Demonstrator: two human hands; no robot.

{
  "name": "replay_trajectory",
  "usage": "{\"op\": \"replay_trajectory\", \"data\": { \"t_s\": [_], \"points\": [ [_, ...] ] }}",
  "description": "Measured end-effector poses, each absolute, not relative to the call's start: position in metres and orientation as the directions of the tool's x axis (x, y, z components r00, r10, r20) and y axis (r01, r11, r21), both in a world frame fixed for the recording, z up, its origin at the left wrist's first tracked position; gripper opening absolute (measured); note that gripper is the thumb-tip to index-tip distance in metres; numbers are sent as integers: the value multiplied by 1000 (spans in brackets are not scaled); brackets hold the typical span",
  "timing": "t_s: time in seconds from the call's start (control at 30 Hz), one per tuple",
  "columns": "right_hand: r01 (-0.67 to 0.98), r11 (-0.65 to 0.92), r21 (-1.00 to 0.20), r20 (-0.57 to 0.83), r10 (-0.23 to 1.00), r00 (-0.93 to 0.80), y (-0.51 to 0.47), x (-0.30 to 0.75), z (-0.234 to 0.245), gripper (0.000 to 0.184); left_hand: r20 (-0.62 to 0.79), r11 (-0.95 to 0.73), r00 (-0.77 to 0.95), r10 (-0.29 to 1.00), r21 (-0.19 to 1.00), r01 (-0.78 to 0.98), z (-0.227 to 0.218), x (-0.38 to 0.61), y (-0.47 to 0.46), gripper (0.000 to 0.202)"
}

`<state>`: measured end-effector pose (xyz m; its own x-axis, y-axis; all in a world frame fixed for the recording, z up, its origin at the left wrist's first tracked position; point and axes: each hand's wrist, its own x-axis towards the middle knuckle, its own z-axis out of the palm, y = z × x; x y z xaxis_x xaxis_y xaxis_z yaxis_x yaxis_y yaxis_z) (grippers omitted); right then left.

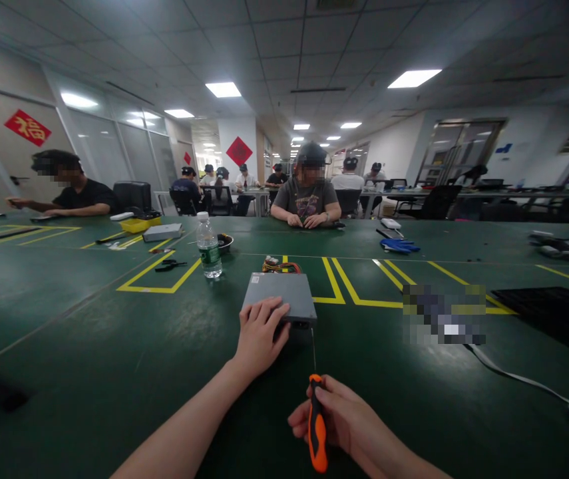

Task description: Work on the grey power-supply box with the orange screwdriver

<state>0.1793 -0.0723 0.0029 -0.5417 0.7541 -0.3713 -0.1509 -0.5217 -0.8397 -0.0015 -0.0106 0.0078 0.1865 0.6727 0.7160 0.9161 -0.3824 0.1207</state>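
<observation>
A grey metal box point(283, 295) with coloured wires point(280, 266) at its far end lies on the green table point(89, 359) in front of me. My left hand point(260, 336) rests on the box's near left corner, fingers curled over its edge. My right hand point(341, 419) is closed round the orange-and-black handle of a screwdriver point(317, 422). Its thin shaft points up toward the near face of the box.
A water bottle point(209, 245) stands left of the box, near black pliers point(169, 265). Blue gloves point(400, 245) lie farther right, a black tray point(548, 306) and a white cable point(514, 376) at right. A person point(306, 193) sits opposite; another person point(72, 193) sits far left.
</observation>
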Motion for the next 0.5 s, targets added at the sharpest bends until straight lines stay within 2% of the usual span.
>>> {"op": "replay_trajectory", "data": {
  "t_s": [0.27, 0.5],
  "points": [
    [-159, -505, -849, -348, 758, -551, -73, 178, 12, 46, 708, -392, 174, 684, 155, 907, 8, -1, -10, 29],
    [-180, -552, -814, -387, 748, -539, -70, 178, 11, 48, 693, -383, 175, 699, 156, 910, 11, 0, -12, 29]
  ]
}}
